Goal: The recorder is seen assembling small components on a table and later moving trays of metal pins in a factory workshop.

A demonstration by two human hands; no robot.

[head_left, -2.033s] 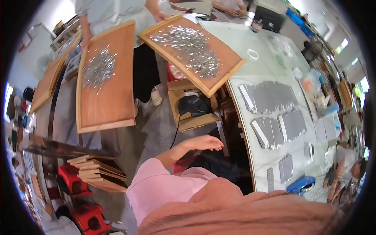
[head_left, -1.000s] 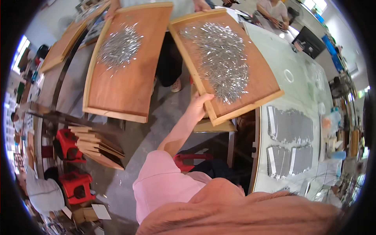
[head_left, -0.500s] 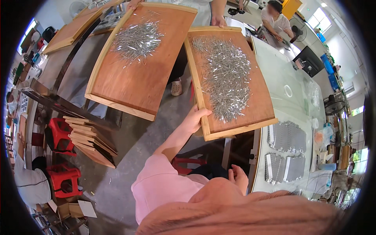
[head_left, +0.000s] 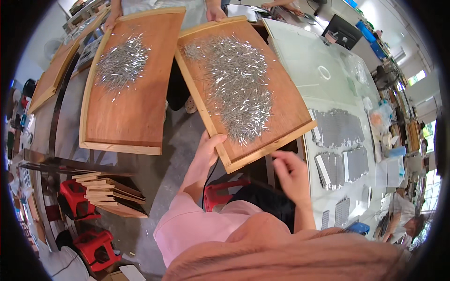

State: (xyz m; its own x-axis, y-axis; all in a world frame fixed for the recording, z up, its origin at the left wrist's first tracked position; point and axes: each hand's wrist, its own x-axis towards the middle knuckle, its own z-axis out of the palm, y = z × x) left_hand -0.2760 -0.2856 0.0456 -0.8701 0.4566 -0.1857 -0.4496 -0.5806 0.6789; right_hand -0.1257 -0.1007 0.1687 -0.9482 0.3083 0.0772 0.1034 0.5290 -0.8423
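Note:
My left hand (head_left: 208, 147) grips a shallow wooden tray (head_left: 286, 100) by its near left corner, thumb over the rim. A heap of thin, shiny metal pins (head_left: 241, 84) covers much of its brown base. Below the tray's near edge is my right hand (head_left: 291, 174), fingers loosely bent and apart, with nothing visible in it. A co-worker's hand (head_left: 215, 13) holds the tray's far edge. The co-worker's other hand (head_left: 112, 19) holds a second wooden tray (head_left: 126, 119) at the left, which carries a smaller heap of pins (head_left: 123, 63).
A pale-topped table (head_left: 300, 61) at my right bears grey comb-like strips (head_left: 337, 126) and a white ring (head_left: 324, 72). Stacked wooden trays (head_left: 115, 194) and red stools (head_left: 96, 248) stand on the floor at left. A metal-framed rack (head_left: 56, 122) holds another tray.
My right hand has risen from beside my lap toward the tray's near edge. My left hand keeps its hold. The view has shifted, so both trays appear farther left.

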